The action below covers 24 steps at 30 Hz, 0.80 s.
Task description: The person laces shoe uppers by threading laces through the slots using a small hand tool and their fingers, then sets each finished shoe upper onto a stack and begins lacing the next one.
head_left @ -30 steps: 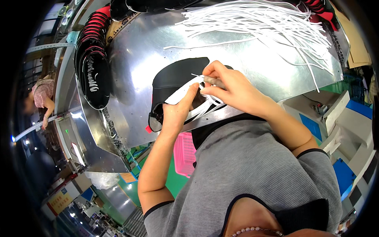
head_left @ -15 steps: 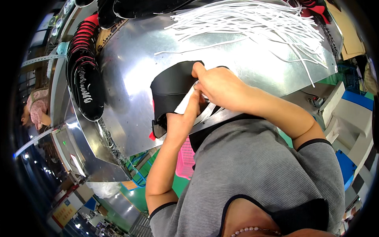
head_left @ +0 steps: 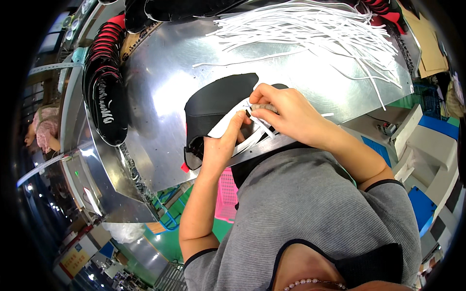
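A black shoe upper (head_left: 216, 99) lies tilted on the metal table in front of me, with a white strip (head_left: 227, 121) along its opening. My left hand (head_left: 223, 140) is closed on its near edge, the thumb pressed on the white part and the other fingers partly hidden inside. Beside it my right hand (head_left: 284, 111) has its fingertips pinched together at the end of the white part, over a thin white lace. White lace lengths (head_left: 255, 140) run below the fingers near the table edge. What exactly lies in the right pinch is mostly covered.
A heap of white laces (head_left: 306, 29) spreads over the far side of the metal table (head_left: 160, 63). Nested black-and-red shoe uppers (head_left: 104, 94) line its left edge, with more black pieces (head_left: 189, 8) at the back. Below the table sits a pink basket (head_left: 226, 196).
My right hand has drawn a little right and down, its fingers changing from a raised thumb to a pinch. More of the upper's top edge shows. The left hand holds its place.
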### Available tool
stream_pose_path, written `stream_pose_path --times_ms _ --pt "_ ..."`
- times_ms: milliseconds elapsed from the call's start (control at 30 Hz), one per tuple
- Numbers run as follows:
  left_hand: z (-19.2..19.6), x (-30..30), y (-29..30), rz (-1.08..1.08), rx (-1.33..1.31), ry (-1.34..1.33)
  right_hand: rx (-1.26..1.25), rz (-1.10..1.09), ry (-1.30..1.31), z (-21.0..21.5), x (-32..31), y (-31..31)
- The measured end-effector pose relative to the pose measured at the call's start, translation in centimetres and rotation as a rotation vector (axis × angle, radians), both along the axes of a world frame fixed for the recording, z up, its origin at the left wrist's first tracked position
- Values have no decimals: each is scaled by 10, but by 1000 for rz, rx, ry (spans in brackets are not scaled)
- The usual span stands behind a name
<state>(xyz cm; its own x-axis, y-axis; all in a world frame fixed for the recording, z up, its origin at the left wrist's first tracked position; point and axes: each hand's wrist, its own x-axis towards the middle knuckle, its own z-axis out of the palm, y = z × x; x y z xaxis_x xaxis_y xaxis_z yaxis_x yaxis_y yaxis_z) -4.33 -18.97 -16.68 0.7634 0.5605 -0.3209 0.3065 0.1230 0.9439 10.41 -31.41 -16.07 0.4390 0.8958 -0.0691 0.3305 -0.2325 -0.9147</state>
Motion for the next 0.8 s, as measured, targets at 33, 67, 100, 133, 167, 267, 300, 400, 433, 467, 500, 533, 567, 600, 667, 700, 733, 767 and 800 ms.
stream_pose_path --times_ms 33,67,100,133,167,267,300,400,433,467,500,533,567,600,667,700,733,767,800 --pt "1 -1 -1 -1 2 -2 2 -1 -2 2 1 -1" --pt "3 -1 -2 0 6 13 -13 12 -30 4 2 -2" --pt "4 -1 -2 2 10 28 -29 25 -59 6 2 -4" --pt "2 -2 -2 1 11 26 -28 24 -61 7 4 -6" --pt "-2 -3 -1 17 -4 3 -39 36 -90 9 5 -8" --pt "-4 -4 0 27 0 -19 -30 34 -111 14 10 -12" --pt "-4 -4 -1 20 17 -17 -12 18 -102 14 11 -13" --pt "-1 -3 -1 29 -9 0 -46 42 -114 16 14 -14" --pt "-1 -3 -2 30 -9 0 -46 42 -114 15 14 -14" --pt "-2 -3 -2 33 -15 -14 -38 56 -127 12 14 -13" --pt "-2 -2 -2 36 -22 -27 -29 69 -139 9 14 -12" --pt "-3 -2 -1 35 -23 -27 -30 69 -139 7 14 -11" --pt "-3 -2 -1 25 -14 -25 -29 75 -141 5 14 -9" --pt "-3 -3 -1 16 -5 -23 -28 80 -142 4 15 -7" --pt "-4 -3 0 4 5 -16 -7 84 -128 2 15 -6" --pt "-4 -3 1 -9 14 -10 15 86 -116 1 15 -5" --pt "-4 -4 1 -7 13 -10 14 88 -115 1 15 -4" --pt "-4 -3 1 -6 3 -10 8 98 -114 1 15 -4" --pt "-4 -3 1 -6 -8 -10 3 107 -112 1 15 -3"
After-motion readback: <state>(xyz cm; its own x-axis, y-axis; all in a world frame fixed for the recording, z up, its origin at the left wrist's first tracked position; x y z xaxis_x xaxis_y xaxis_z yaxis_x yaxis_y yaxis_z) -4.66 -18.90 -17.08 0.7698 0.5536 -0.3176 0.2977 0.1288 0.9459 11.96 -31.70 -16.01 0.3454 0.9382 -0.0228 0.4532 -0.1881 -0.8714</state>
